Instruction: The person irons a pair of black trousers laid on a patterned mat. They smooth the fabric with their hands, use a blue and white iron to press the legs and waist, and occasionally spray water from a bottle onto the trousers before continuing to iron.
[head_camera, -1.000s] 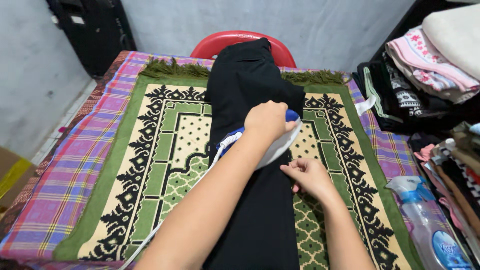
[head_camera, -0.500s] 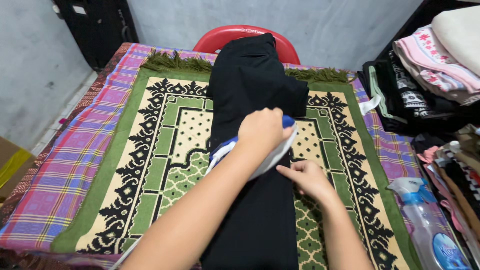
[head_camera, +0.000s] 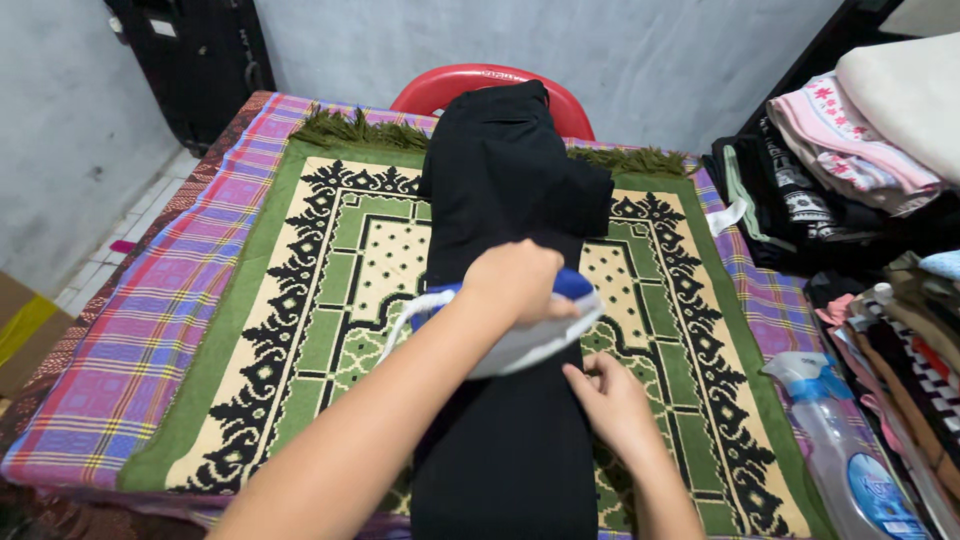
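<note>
Head view, item by item. My left hand (head_camera: 515, 283) is gripping the handle of the blue and white iron (head_camera: 530, 335), fingers wrapped tight around it. Against half a second ago, it is sitting lower on the black garment (head_camera: 500, 200), nearer to me. My right hand (head_camera: 610, 400) is pinching the garment's right edge just below the iron, also drawn closer. The garment is lying lengthwise down the green patterned mat (head_camera: 330, 290), its far end over a red chair (head_camera: 440, 85). A spray bottle (head_camera: 840, 450) is standing at right.
</note>
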